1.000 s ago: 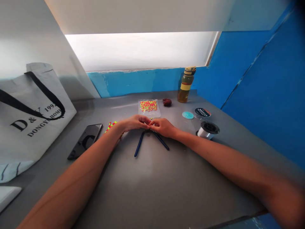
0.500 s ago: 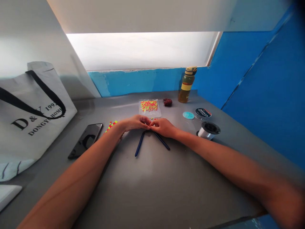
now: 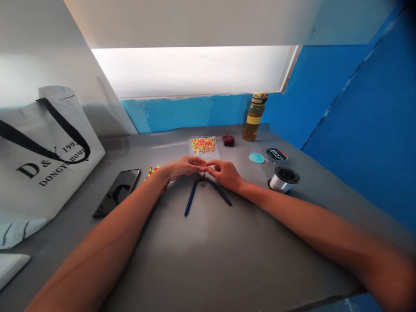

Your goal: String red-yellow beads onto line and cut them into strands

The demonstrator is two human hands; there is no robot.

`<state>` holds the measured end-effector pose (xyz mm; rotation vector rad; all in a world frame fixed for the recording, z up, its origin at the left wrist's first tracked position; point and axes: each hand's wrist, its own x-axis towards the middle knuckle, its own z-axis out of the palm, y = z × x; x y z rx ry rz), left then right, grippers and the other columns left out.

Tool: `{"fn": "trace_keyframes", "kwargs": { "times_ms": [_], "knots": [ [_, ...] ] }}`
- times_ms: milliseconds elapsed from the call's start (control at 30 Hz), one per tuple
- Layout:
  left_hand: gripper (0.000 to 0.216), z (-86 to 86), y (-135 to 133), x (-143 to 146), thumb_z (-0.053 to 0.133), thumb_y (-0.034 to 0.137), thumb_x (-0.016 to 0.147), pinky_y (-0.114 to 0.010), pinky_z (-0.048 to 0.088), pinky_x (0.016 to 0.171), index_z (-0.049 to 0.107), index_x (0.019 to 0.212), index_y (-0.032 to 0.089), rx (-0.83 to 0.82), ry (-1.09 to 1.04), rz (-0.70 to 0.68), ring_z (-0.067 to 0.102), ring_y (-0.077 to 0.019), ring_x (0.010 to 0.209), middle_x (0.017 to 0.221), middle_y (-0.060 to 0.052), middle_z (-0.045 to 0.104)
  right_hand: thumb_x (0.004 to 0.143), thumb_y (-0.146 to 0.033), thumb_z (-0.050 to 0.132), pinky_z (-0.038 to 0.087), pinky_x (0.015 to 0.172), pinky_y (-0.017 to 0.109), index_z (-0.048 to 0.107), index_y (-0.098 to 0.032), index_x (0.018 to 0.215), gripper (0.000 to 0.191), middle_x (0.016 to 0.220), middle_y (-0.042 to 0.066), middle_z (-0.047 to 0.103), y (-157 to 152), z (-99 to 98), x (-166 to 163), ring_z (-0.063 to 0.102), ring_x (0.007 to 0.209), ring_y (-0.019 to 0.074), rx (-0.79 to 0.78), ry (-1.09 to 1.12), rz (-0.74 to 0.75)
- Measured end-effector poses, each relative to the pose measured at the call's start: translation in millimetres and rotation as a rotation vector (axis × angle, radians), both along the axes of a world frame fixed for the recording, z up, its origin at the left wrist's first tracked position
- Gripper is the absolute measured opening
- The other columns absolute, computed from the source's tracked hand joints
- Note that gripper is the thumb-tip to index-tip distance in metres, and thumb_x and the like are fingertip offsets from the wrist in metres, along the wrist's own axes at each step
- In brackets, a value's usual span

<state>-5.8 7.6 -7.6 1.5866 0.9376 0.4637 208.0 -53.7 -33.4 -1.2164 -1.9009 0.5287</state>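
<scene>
My left hand [image 3: 185,167] and my right hand [image 3: 224,173] meet fingertip to fingertip over the middle of the table. Both are closed in a pinch, and what sits between the fingers is too small to make out. Just under them lie pliers [image 3: 191,198] with dark blue handles spread toward me; the jaws are partly hidden by the hands. Behind the fingers is a clear bag [image 3: 203,145] of small red and yellow-green pieces. Several loose pieces of the same colours [image 3: 152,171] lie beside my left wrist, partly covered by it.
A phone [image 3: 117,193] and a white tote bag [image 3: 48,160] are at the left. On the right are a spool of clear line [image 3: 281,179], a round black-labelled lid [image 3: 277,154] and a turquoise disc [image 3: 256,158]. A bottle [image 3: 254,119] and a dark red lump [image 3: 228,140] stand farther back.
My right hand's fingers have straightened a little, and the hands have shifted slightly, showing more of the pliers' head. The things on the table stay where they were.
</scene>
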Motion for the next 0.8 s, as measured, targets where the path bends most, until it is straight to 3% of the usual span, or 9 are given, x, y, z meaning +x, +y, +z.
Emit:
{"fn": "trace_keyframes", "kwargs": {
  "times_ms": [133,333,533,633,700,800],
  "knots": [
    [0.043,-2.3,2.4,0.2,0.084,0.039,0.067,-0.024,0.029,0.056,0.076,0.105,0.021,-0.012,-0.041,0.080,0.052,-0.0103,0.069,0.095,-0.006,0.071,0.094,-0.040,0.057,0.034,0.061,0.026,0.076,-0.019,0.102,0.030,0.073,0.002,0.068,0.5,4.8,1.3,0.056,0.065,0.0147,-0.005,-0.034,-0.058],
    [0.035,-4.1,4.3,-1.9,0.085,0.035,0.068,-0.023,0.031,0.055,0.077,0.098,0.019,-0.071,-0.095,0.129,0.046,-0.0070,0.063,0.091,-0.004,0.069,0.092,-0.033,0.056,0.034,0.064,0.028,0.076,-0.021,0.086,0.025,0.083,0.004,0.073,-1.5,12.7,5.5,0.059,0.071,0.0163,-0.019,-0.236,-0.013],
    [0.035,-2.5,4.2,-2.5,0.086,0.035,0.068,-0.020,0.036,0.057,0.076,0.096,0.017,-0.108,-0.138,0.126,0.050,-0.0069,0.067,0.100,-0.007,0.070,0.082,-0.025,0.060,0.025,0.055,0.031,0.073,-0.021,0.067,0.020,0.066,0.003,0.067,-13.8,51.0,15.5,0.047,0.055,0.0134,-0.133,-0.580,0.131],
    [0.035,-3.0,4.6,-2.8,0.085,0.035,0.070,-0.020,0.036,0.057,0.076,0.097,0.017,-0.105,-0.139,0.115,0.051,-0.0072,0.068,0.103,-0.007,0.070,0.083,-0.026,0.061,0.025,0.054,0.032,0.072,-0.020,0.068,0.019,0.063,0.004,0.065,-20.5,68.2,18.0,0.047,0.054,0.0138,-0.183,-0.595,0.093],
    [0.034,-3.1,4.4,-3.0,0.084,0.035,0.070,-0.020,0.036,0.057,0.075,0.098,0.017,-0.102,-0.140,0.110,0.051,-0.0072,0.069,0.103,-0.007,0.070,0.084,-0.029,0.061,0.026,0.053,0.032,0.071,-0.020,0.067,0.022,0.063,0.005,0.065,-24.0,70.2,16.1,0.047,0.054,0.0144,-0.174,-0.608,0.057],
    [0.033,-2.7,3.5,-3.1,0.084,0.034,0.071,-0.020,0.035,0.058,0.075,0.098,0.017,-0.101,-0.135,0.106,0.051,-0.0066,0.068,0.104,-0.007,0.071,0.082,-0.039,0.066,0.027,0.052,0.032,0.069,-0.020,0.063,0.027,0.062,0.007,0.065,-26.5,60.9,10.2,0.049,0.053,0.0153,-0.247,-0.693,0.120]
  ]
}}
